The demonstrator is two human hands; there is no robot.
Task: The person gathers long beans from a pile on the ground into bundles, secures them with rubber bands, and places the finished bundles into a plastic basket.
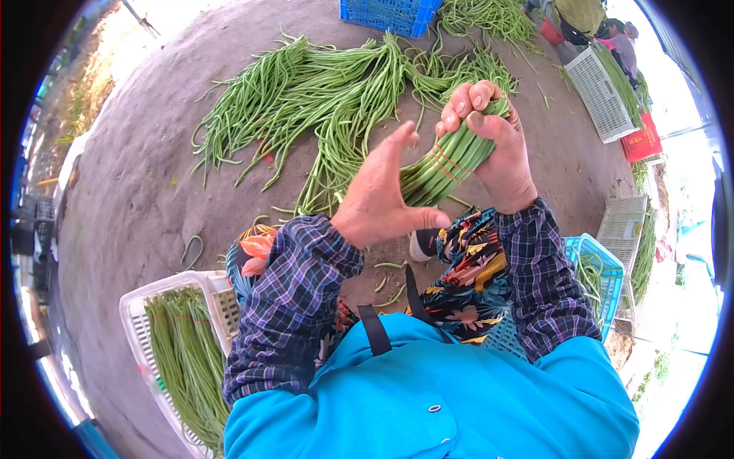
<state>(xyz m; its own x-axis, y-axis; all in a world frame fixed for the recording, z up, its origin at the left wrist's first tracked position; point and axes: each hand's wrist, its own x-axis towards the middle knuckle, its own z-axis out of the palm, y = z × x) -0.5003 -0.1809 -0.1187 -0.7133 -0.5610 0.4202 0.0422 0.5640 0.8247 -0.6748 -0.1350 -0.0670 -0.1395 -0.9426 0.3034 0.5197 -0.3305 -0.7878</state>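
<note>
My right hand [501, 149] is wrapped round the end of a bunch of long green beans [453, 163], raised above the ground. An orange rubber band [451, 162] circles the bunch just below my fingers. Left of it, my left hand [386, 191] is held with thumb and fingers wide apart and nothing between them; the bunch's lower part passes behind it. Beyond both hands, a large loose pile of long beans [336, 92] is spread over the ground.
A white crate [138, 314] of banded long beans stands at my left. Right of me are a light blue crate [612, 268] and a white crate [623, 222]. Farther off are a blue crate [390, 15], another white crate [600, 96], a red box [642, 139] and a person [623, 50].
</note>
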